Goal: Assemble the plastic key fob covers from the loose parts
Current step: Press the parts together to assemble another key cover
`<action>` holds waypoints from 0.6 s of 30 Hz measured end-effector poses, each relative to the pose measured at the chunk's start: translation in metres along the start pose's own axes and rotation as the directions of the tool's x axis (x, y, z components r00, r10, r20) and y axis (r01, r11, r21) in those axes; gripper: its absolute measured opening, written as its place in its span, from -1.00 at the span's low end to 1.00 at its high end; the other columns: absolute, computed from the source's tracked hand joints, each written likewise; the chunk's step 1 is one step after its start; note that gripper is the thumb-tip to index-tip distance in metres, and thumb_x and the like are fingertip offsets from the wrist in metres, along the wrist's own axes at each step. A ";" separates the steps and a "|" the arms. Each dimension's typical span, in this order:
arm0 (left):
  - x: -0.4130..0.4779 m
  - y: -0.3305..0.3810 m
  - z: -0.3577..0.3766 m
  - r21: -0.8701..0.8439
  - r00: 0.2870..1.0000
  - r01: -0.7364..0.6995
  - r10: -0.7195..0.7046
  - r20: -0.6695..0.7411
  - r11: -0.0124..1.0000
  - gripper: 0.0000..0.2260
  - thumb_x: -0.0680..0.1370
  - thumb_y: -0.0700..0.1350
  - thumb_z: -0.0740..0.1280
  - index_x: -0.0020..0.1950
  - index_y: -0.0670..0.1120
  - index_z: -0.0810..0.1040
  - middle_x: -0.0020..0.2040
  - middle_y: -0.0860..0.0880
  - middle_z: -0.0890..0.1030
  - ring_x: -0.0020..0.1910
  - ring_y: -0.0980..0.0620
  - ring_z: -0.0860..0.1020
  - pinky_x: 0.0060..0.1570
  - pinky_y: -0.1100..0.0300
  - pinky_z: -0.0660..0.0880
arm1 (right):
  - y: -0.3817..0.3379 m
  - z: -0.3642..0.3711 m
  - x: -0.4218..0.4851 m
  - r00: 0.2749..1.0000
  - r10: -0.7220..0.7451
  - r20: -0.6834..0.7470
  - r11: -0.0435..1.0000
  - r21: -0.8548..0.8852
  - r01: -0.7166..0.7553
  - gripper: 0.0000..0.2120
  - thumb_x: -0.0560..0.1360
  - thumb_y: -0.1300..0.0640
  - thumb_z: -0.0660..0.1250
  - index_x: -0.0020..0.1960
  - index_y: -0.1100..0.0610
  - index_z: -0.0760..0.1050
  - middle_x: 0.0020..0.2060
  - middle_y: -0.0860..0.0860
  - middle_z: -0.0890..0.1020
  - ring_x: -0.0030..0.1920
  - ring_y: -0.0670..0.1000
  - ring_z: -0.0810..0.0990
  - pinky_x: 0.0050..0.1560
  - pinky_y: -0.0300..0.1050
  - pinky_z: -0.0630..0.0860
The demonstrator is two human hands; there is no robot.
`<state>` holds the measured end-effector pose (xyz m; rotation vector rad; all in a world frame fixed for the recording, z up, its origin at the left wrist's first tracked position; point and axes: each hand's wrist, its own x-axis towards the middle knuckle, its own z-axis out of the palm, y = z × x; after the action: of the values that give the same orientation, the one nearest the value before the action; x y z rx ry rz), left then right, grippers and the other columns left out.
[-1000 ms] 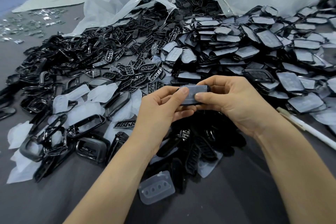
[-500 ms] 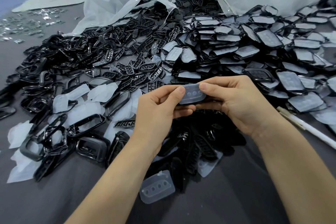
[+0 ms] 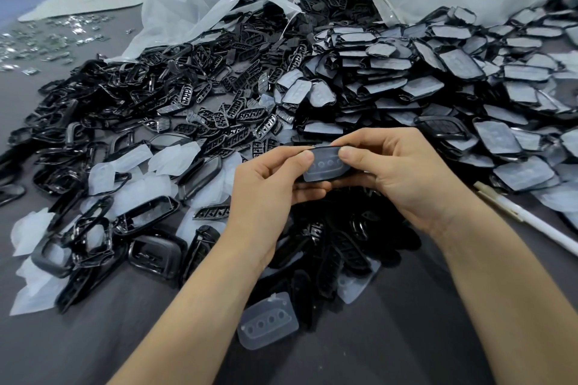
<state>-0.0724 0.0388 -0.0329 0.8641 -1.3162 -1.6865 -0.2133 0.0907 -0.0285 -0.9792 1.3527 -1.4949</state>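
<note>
Left hand (image 3: 269, 184) at nine o'clock and right hand (image 3: 403, 178) at three pinch a translucent rubbery pad (image 3: 325, 166) onto a black plastic frame (image 3: 322, 149); uneven pressure could seat it crooked.

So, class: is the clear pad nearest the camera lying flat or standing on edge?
Flat: the clear pad lies on the grey table, its four round dimples showing.

A translucent four-dimple pad (image 3: 325, 167) sits in a black frame (image 3: 323, 149), long side level, above heaped loose black parts (image 3: 219, 109).
</note>
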 end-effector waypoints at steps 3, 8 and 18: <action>-0.001 0.000 0.000 0.000 1.000 -0.007 0.007 -0.009 1.000 -0.70 0.55 -0.30 0.29 -0.29 -0.06 0.70 -0.33 -0.09 0.67 -0.41 -0.01 0.63 -0.39 0.29 0.54 | 0.001 0.001 0.000 1.000 -0.009 -0.006 1.000 -0.011 0.009 -0.78 0.53 0.39 0.26 -0.18 0.18 0.61 -0.27 0.09 0.66 -0.21 0.01 0.67 -0.18 -0.12 0.63; -0.002 0.000 0.000 0.017 0.999 -0.041 0.041 -0.019 0.999 -0.77 0.57 -0.28 0.29 -0.21 -0.11 0.68 -0.31 -0.09 0.68 -0.39 0.01 0.64 -0.37 0.30 0.55 | 0.001 0.002 0.001 1.000 -0.004 -0.019 0.999 0.041 0.005 -0.80 0.54 0.35 0.26 -0.19 0.22 0.60 -0.32 0.07 0.65 -0.25 -0.03 0.66 -0.25 -0.16 0.62; -0.003 -0.002 0.002 0.096 0.995 -0.101 0.103 -0.015 0.990 -0.82 0.59 -0.26 0.27 -0.15 -0.17 0.63 -0.35 -0.05 0.67 -0.39 0.04 0.64 -0.37 0.30 0.55 | -0.001 0.002 0.001 1.000 -0.013 -0.007 0.999 0.031 0.014 -0.76 0.53 0.40 0.25 -0.21 0.20 0.61 -0.29 0.11 0.64 -0.27 -0.02 0.64 -0.26 -0.17 0.62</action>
<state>-0.0734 0.0429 -0.0340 0.8516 -1.4127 -1.5432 -0.2121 0.0888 -0.0269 -0.9666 1.3261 -1.5259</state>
